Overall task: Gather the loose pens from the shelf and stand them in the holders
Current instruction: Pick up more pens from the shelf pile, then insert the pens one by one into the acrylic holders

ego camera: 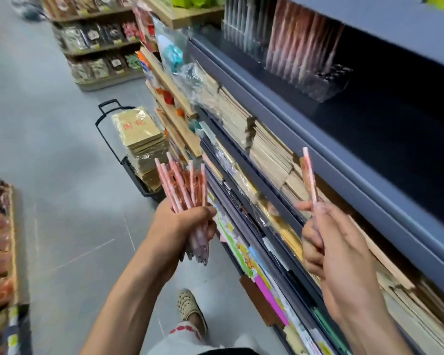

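Grey shop flooring (49, 149) fills the left, where a black basket (139, 183) of brown paper packs stands against the shelving. Next, the left hand (187, 226) is clenched round a bundle of pink pens (182, 185), their ends fanned upward. Well apart from it, the right hand (338, 247) pinches a single pink pen (310, 175) upright in front of the stacked notebooks (267, 149). Higher and further right, clear holders (326, 82) sit on the dark shelf (395, 129); the nearest looks empty. The single pen probably goes there: it should be lowered straight down into one slot, with the bundle kept tight so that none slips.
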### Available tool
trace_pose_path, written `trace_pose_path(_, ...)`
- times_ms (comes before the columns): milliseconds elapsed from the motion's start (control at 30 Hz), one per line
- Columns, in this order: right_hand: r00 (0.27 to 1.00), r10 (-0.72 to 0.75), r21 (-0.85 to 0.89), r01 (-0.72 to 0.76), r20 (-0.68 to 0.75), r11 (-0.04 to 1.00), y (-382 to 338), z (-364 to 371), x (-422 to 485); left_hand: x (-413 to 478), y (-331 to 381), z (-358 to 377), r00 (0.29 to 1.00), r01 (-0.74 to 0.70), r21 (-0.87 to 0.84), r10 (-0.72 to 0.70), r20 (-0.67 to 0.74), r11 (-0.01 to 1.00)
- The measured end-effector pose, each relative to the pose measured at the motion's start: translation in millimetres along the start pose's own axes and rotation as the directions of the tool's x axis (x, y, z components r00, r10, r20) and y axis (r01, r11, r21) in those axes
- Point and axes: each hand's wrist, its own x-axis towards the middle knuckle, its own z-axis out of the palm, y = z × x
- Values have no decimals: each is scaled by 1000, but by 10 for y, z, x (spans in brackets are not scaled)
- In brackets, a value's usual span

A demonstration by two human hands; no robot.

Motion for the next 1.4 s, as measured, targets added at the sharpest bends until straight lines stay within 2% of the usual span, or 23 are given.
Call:
trace_pose_path(133, 997, -57, 23, 58, -49, 998, -121, 628, 519, 703, 334, -440, 998, -1, 54, -2, 55, 999)
trace_pose_path(233, 974, -171, 5, 173, -147, 985, -223, 960, 889, 1190, 515, -662, 992, -2, 103, -11, 129, 995)
trace_pose_path(367, 911, -287, -105, 267, -297, 958, -424, 1131, 1301, 1734, 658, -739, 976, 8, 119, -34, 216, 993)
trace_pose_path(567, 797, -327, -138, 299, -508, 944, -582, 1069, 1809, 2508, 775, -585, 934, 24, 94, -56, 352, 995)
trace_pose_path(667, 712, -366, -129, 365, -599, 922, -610, 993, 2053, 2813, 820, -441, 901, 35, 82, -67, 428, 996)
trace_pose_path(800, 522, -418, -131, 499, -744, 857, -670, 910, 2261, 3123, 850, -180, 843, 57, 112, -108, 527, 992)
trace_pose_path(867, 438, -442, -145, 563, -783, 814, -705, 877, 2335, 3225, 881, -55, 808, 49, 122, -111, 578, 991)
trace_pose_path(933, 389, -466, -171, 593, -794, 787, -746, 848, 2396, 3296, 924, 30, 785, 51, 124, -117, 608, 991)
trace_pose_path(1067, 262, -472, -284, 529, -842, 800, -852, 750, 2488, 3467, 1012, 168, 725, 29, 120, -103, 681, 992)
trace_pose_path(1167, 185, -510, -428, 352, -840, 833, -920, 674, 2578, 3568, 1014, 229, 666, 57, 129, -134, 733, 990)
trace_pose_path(1300, 203, -571, -557, 126, -796, 821, -945, 618, 2701, 3624, 970, 232, 596, 70, 173, -180, 783, 982)
trace_pose_path(1400, 234, -621, -642, -21, -748, 766, -1012, 650, 2766, 3668, 972, 195, 544, 96, 186, -208, 813, 978)
